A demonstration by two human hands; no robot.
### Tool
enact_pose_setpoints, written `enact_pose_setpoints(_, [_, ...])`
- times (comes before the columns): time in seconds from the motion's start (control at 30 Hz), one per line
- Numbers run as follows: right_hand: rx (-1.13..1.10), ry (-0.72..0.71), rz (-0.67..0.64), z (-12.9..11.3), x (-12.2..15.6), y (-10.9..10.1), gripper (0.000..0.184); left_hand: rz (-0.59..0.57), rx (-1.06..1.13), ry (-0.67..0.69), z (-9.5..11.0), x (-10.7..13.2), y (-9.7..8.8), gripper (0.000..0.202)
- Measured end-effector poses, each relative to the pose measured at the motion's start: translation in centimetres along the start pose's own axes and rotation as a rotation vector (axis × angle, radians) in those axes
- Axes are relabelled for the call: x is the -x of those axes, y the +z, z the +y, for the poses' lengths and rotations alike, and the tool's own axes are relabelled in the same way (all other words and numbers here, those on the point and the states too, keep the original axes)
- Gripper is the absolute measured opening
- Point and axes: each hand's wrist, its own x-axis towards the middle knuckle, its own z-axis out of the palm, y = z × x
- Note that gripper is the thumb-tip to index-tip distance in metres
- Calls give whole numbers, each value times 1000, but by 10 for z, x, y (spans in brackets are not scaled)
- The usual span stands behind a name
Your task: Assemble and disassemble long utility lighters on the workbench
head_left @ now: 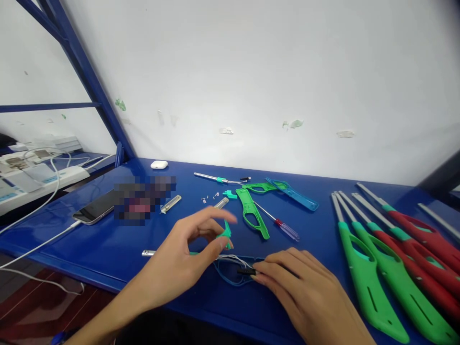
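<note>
Above the table (309,235), left grip (190,251) pinches teal piece (227,231).

Blue flat surface (108,249): smooth, glossy, looks painted. Long green lighters (384,306) and long red lighters (419,230): smooth plastic bodies, shiny silver metal tubes. Curved green handle shell (245,201): plastic, slight sheen. Long blue shell (304,197): plastic, see-through, glossy. Purple-handled screwdriver (287,230): clear plastic grip, metal shaft. Small teal piece (227,233), short black stick-shaped piece (246,271): both plastic-looking. White upright wall (251,72): matt from here, rough flaked patches. Rounded white case (159,165): smooth glossy plastic.
</note>
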Motion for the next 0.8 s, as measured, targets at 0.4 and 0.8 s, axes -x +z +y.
enact_pose_setpoints(0.4, [1, -19, 36, -4, -3, -6, 41, 81, 21, 9, -10, 5, 13, 20])
enact_pose_setpoints(0.8, [-2, -12, 45, -5, -4, -9, 42, 137, -168, 139, -21, 12, 16, 13])
